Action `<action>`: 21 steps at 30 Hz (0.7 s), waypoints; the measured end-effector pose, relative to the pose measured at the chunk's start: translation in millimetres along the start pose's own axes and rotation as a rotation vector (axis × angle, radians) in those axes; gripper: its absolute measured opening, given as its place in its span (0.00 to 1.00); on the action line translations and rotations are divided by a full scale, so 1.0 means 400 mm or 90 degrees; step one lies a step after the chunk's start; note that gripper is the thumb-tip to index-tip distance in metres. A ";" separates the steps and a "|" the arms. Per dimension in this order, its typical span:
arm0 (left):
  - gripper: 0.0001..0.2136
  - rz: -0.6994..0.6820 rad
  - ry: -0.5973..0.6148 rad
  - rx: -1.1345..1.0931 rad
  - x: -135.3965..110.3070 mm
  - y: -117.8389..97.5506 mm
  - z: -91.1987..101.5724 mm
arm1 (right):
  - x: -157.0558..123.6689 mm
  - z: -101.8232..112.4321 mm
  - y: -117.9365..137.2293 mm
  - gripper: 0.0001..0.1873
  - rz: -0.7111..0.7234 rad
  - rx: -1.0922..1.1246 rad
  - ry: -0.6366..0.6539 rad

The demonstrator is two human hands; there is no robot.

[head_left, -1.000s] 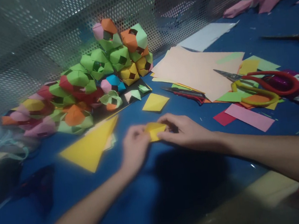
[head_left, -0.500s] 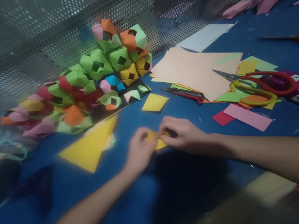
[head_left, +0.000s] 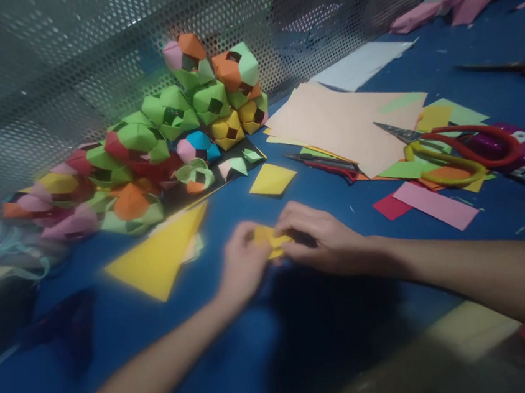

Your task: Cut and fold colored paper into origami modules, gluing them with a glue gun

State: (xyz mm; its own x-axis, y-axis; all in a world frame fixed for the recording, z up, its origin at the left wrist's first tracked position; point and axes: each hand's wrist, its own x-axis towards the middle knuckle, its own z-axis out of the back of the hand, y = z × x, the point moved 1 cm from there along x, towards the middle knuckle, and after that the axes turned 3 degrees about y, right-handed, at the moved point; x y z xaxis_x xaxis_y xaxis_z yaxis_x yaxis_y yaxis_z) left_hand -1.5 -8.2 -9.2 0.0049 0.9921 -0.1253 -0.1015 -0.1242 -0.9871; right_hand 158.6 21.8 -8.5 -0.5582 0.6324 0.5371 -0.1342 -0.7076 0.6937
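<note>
A small folded piece of yellow paper (head_left: 273, 241) is pinched between my two hands, just above the blue table. My left hand (head_left: 244, 258) is closed on its left side, and my right hand (head_left: 316, 236) grips its right side with bent fingers. The fingers hide parts of the folds. Behind the hands lies a yellow folded paper diamond (head_left: 272, 180). To the left of my left hand is a larger yellow paper sheet (head_left: 160, 254) with a pointed outline, over some paler paper.
A heap of colourful folded-paper balls (head_left: 172, 115) leans near the perforated metal panel (head_left: 101, 44). Toward the right are pale paper sheets (head_left: 348, 118), red-and-yellow scissors (head_left: 456, 160), a red-handled cutting tool (head_left: 327, 166) and pink paper strip (head_left: 436, 205). Dark-bladed scissors (head_left: 502, 66) lie farther back.
The yellow paper between my hands now shows a broader, flatter face, where it looked bunched before. My fingers have shifted slightly; the right hand sits a little further left.
</note>
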 end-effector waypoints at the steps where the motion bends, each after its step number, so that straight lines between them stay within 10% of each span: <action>1: 0.07 0.003 0.006 -0.005 0.001 0.000 0.000 | 0.001 0.003 0.002 0.04 -0.014 0.015 0.001; 8: 0.08 0.007 0.005 0.014 0.002 0.001 0.000 | 0.011 0.003 -0.004 0.06 -0.176 -0.010 0.033; 21: 0.07 -0.011 -0.019 0.040 0.000 -0.001 0.002 | 0.010 0.012 0.005 0.14 -0.155 -0.074 0.083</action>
State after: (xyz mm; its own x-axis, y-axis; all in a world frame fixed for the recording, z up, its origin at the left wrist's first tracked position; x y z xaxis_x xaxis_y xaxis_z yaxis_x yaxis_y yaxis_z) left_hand -2.2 -8.2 -8.9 -0.0226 0.9944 -0.1036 -0.1641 -0.1059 -0.9807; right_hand 159.9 24.3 -2.9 -0.5977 0.7473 0.2902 -0.3655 -0.5762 0.7310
